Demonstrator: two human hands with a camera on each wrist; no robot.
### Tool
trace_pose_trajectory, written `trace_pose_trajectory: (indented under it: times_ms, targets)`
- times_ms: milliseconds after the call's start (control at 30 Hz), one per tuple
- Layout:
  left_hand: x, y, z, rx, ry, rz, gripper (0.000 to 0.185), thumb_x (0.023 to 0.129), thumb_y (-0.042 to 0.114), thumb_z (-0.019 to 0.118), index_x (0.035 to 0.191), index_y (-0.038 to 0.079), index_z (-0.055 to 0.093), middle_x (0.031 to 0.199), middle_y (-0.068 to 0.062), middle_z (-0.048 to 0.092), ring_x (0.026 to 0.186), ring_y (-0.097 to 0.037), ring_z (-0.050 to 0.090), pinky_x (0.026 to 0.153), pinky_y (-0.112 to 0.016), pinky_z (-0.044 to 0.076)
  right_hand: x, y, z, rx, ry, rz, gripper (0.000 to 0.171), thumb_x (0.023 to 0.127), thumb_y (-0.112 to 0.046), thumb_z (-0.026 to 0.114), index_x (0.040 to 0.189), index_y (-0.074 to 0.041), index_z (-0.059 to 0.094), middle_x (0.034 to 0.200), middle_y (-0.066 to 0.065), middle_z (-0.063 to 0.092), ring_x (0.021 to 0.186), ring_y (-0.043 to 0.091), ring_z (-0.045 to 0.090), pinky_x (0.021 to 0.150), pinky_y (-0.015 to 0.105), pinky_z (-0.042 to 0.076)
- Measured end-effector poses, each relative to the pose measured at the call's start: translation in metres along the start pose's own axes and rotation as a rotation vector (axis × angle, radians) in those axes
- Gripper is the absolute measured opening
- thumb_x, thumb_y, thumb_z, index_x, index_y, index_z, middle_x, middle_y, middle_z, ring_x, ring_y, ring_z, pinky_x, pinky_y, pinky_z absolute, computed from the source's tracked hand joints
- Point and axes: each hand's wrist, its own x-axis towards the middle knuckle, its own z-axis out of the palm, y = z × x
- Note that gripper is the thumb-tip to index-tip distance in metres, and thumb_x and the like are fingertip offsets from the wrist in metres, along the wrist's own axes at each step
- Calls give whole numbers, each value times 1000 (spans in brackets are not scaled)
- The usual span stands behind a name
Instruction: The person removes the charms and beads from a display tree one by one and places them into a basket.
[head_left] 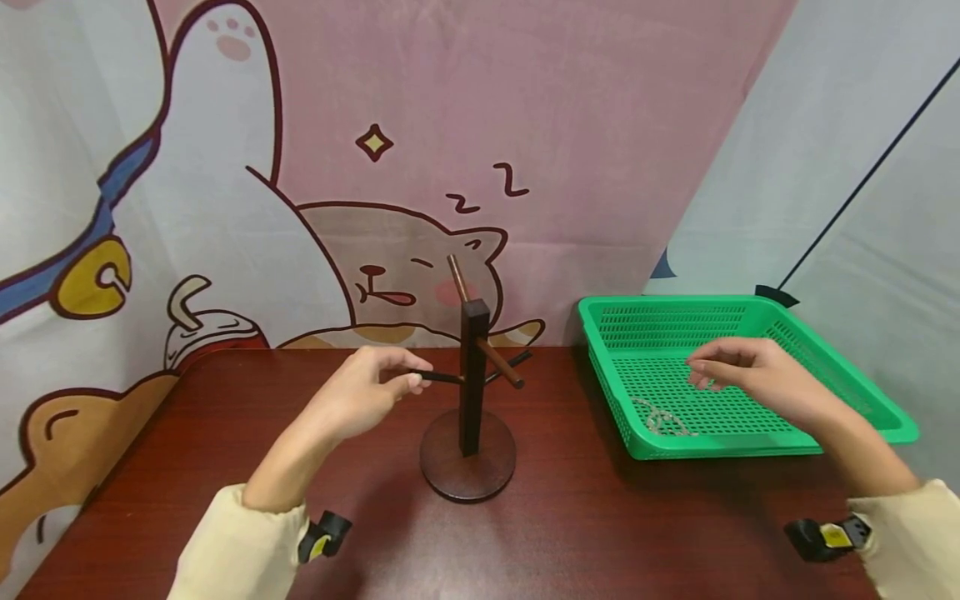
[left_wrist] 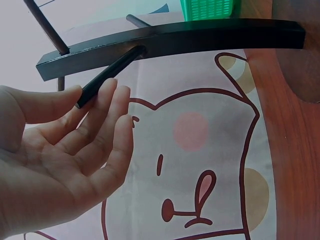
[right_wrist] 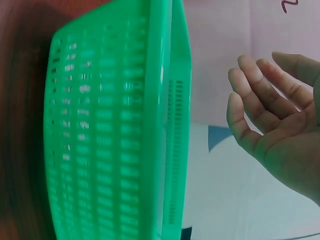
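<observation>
Sleeves nearest; L hand (head_left: 360,396) fingertips touch stand (head_left: 471,400) peg (head_left: 435,377) at 9 o'clock, relaxed; R hand (head_left: 757,377) loose, empty over basket (head_left: 847,375); chain (head_left: 660,419) inside, not yet hung

A dark reddish-brown wooden table (head_left: 225,433) carries a dark wooden peg stand (head_left: 471,392) on a round base near its centre and, at about three o'clock from it and well apart, a green perforated plastic basket (head_left: 862,392).
</observation>
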Motion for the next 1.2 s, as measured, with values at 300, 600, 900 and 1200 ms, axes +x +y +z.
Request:
trace_pose_trajectory:
  times_ms: [300,600,900,1200]
  targets:
    - [0,0,1,-1,0,13,18,91,2,52,105,1,64,84,-5,62,79,-17,55,70,-32,47,13,-10,22,60,-30,-13,24,93,-24,54,103,-3,63,86,6,66,79,17,61,68,29,49]
    - [-1,0,0,-1,4,8,19,91,3,53,105,2,64,85,-5,63,80,-17,55,70,-32,46,26,-20,41,108,-56,-13,25,91,-25,56,102,-4,64,84,7,66,78,19,60,69,31,49]
    - [-1,0,1,-6,4,10,18,91,3,52,105,2,64,84,-5,63,80,-17,55,69,-31,46,32,-29,61,185,-83,-18,24,91,-20,57,101,1,62,86,20,64,78,28,59,68,34,49]
    - [-3,-4,0,-65,-40,25,23,93,9,51,113,-1,59,92,-6,65,88,-18,58,74,-35,47,38,-37,84,219,-24,-2,24,91,-19,57,104,1,60,90,11,64,78,21,60,69,35,49]
